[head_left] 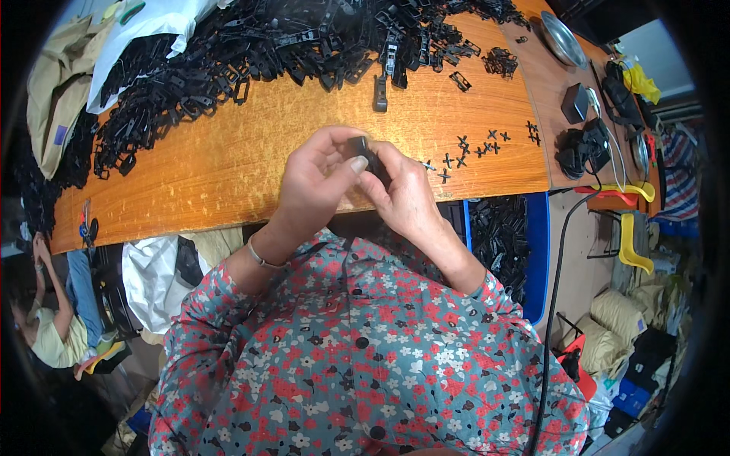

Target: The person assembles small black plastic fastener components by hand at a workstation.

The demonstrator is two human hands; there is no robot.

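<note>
From my remote feed, I see the left hand (315,182) and right hand (404,186) gripping a black piece (373,159), which a slack pinch could drop near the small crosses (463,142).

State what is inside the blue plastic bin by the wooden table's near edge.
The bin holds a heap of small black plastic parts. Everything beneath the top layer, including the bin's floor, is covered.

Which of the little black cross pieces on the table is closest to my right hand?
The leftmost cross piece, right beside your right hand; all the others lie farther right.
</note>
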